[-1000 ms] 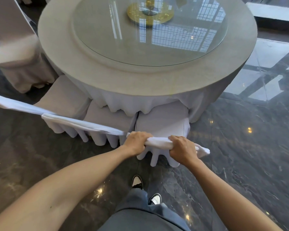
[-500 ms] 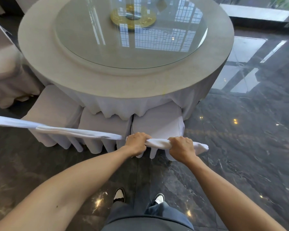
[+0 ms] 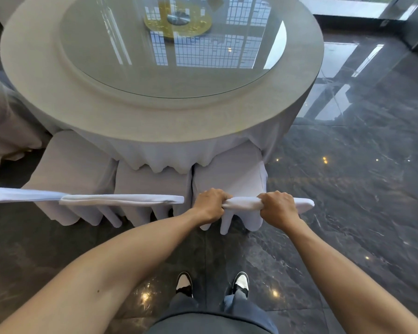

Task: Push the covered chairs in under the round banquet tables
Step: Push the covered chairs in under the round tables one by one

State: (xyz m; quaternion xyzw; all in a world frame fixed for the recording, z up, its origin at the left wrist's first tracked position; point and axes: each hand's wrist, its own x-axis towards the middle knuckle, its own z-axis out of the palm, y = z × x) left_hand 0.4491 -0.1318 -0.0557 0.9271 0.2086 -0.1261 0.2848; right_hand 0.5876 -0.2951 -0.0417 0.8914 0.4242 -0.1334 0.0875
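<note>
Gripping the chair back (image 3: 241, 203), both hands' fingers (image 3: 217, 194) wrap its top.

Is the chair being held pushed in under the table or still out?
Partly in: the chair seat front sits under the tablecloth hem, most remains outside.

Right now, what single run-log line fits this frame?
left hand: gripping chair back | right hand: gripping same | chair seat: partly under round table | two neighbouring chairs: tucked alongside

Dark marble floor (image 3: 348, 189) carries table (image 3: 46, 75), 3 chairs (image 3: 229, 179).
</note>
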